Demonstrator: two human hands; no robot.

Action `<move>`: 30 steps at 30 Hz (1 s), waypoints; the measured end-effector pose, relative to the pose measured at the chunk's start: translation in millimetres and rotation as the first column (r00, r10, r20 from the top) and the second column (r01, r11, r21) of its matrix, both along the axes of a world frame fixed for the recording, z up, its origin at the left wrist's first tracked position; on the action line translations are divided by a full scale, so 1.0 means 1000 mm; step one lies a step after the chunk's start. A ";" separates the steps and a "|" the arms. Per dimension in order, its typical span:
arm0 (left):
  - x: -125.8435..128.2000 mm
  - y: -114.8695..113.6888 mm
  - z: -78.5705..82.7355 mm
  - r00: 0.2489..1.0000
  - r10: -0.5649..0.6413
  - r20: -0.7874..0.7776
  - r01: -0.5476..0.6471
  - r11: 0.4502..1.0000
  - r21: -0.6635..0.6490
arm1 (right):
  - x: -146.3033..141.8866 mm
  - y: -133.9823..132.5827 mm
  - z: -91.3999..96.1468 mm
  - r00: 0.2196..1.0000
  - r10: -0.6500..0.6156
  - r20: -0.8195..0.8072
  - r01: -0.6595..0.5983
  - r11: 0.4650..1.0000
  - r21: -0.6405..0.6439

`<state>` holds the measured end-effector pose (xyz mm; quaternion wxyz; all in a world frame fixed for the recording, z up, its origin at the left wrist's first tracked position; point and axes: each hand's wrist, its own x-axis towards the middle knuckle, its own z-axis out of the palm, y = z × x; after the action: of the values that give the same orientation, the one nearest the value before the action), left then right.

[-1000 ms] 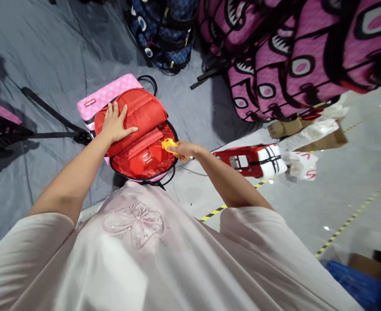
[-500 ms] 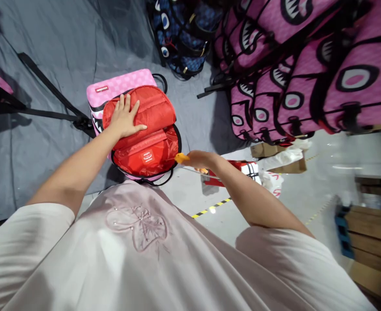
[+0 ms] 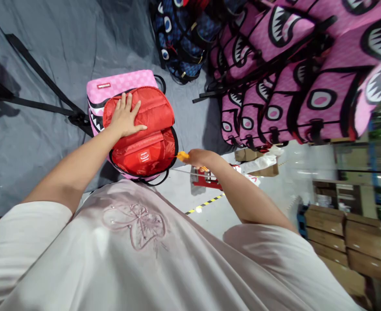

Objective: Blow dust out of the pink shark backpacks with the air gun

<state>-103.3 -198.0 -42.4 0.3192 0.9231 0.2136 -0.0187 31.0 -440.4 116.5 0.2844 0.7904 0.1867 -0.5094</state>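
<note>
A pink backpack (image 3: 125,80) with a shark-mouth print lies on the grey cloth, its compartment gaping to show the red lining (image 3: 135,160) and a white printed label. My left hand (image 3: 125,117) rests flat on the folded-back red flap (image 3: 156,111), fingers spread. At the bag's right rim, my right hand (image 3: 199,158) is closed around a small orange tool (image 3: 183,156). The tool's front end points at the black-edged opening; its thin tip and exact kind are hard to make out.
Pink shark-print backpacks (image 3: 276,114) stand in rows at the right, beside dark blue ones (image 3: 182,47). Black straps (image 3: 41,71) stretch over the grey cloth (image 3: 60,39) at left. Beyond the table edge are a red item (image 3: 206,179), floor tape (image 3: 206,204) and stacked cartons (image 3: 326,229).
The view has swung a little to the right, bringing more cartons and pink bags into sight. Both hands keep nearly the same places on and beside the backpack.
</note>
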 end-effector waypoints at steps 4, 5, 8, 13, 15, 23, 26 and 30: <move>-0.001 0.002 -0.001 1.000 0.004 0.015 -0.004 1.000 -0.013 | 0.009 -0.026 0.011 0.997 -0.078 -0.021 0.080 0.994 0.074; -0.001 0.002 -0.001 1.000 0.006 0.017 -0.006 1.000 -0.013 | 0.010 -0.034 0.014 0.995 -0.100 -0.020 0.101 0.990 0.098; -0.002 0.003 0.003 1.000 0.003 0.013 -0.003 1.000 -0.006 | 0.009 -0.061 0.021 0.988 -0.156 -0.007 0.154 0.968 0.196; -0.006 0.003 0.017 1.000 -0.009 -0.001 0.009 0.999 0.045 | 0.009 -0.114 0.016 0.916 -0.400 -0.037 0.380 0.835 0.397; -0.006 0.003 0.023 1.000 -0.004 -0.011 0.004 0.997 0.072 | 0.010 -0.133 0.009 0.862 -0.494 -0.115 0.489 0.748 0.449; -0.033 -0.020 0.060 0.982 0.082 0.173 -0.129 0.951 0.280 | 0.027 -0.167 -0.017 0.700 -0.611 -0.369 0.691 0.450 0.566; -0.067 -0.040 0.072 0.887 0.316 0.335 -0.435 0.817 0.380 | 0.050 -0.190 -0.031 0.623 -0.698 -0.354 0.693 0.281 0.664; -0.100 -0.068 0.066 0.729 0.603 0.324 -0.669 0.727 0.152 | 0.075 -0.224 -0.060 0.569 -0.727 -0.385 0.741 0.251 0.622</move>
<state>-202.9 -265.9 23.5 0.2073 0.8199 0.4776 0.2382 106.2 -664.9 56.8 -0.3284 0.8205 -0.0133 -0.4678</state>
